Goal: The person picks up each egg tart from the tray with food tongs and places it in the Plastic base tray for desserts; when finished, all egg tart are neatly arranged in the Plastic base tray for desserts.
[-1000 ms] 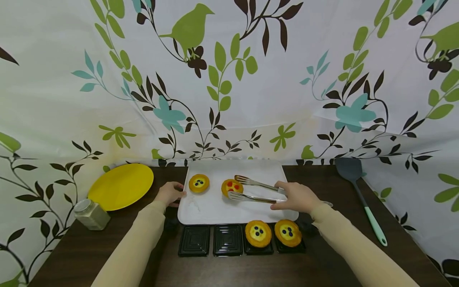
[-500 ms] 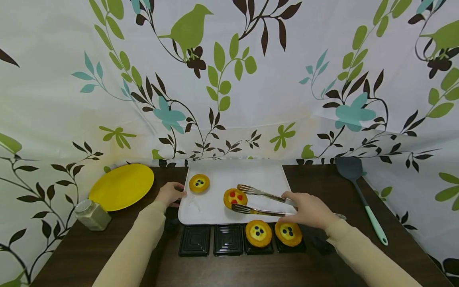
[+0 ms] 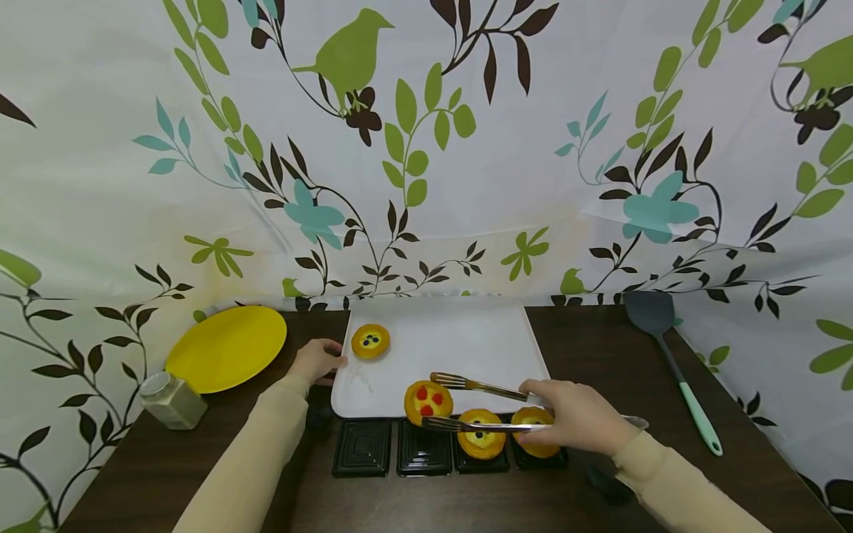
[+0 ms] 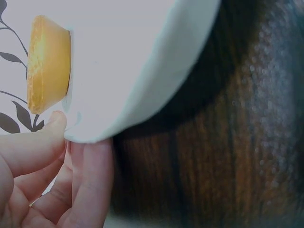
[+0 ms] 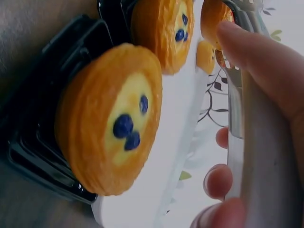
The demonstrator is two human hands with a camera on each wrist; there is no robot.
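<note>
My left hand (image 3: 317, 360) pinches the left rim of a white tray (image 3: 453, 326). The left wrist view shows the thumb on the rim and fingers beneath it. Near that hand sits a blueberry-topped tart (image 3: 370, 341) on the tray. My right hand (image 3: 578, 414) grips metal tongs (image 3: 486, 387). Between their tips is a tart with red fruit pieces (image 3: 426, 398), over the tray's front edge. Below the tongs, two blueberry tarts sit in black square holders, one tart (image 3: 481, 442) partly covered by the lower tong arm and the other (image 5: 111, 121) large in the right wrist view.
Two black square holders (image 3: 362, 448) without tarts lie left of the filled ones, before the tray. A yellow plate (image 3: 229, 348) and a lidded jar (image 3: 173, 401) stand at left. A spatula (image 3: 673, 363) with a mint handle lies at right.
The right hand has brought the tongs and red-fruit tart forward, from the middle of the tray to its front edge. The left hand stays at the tray's rim.
</note>
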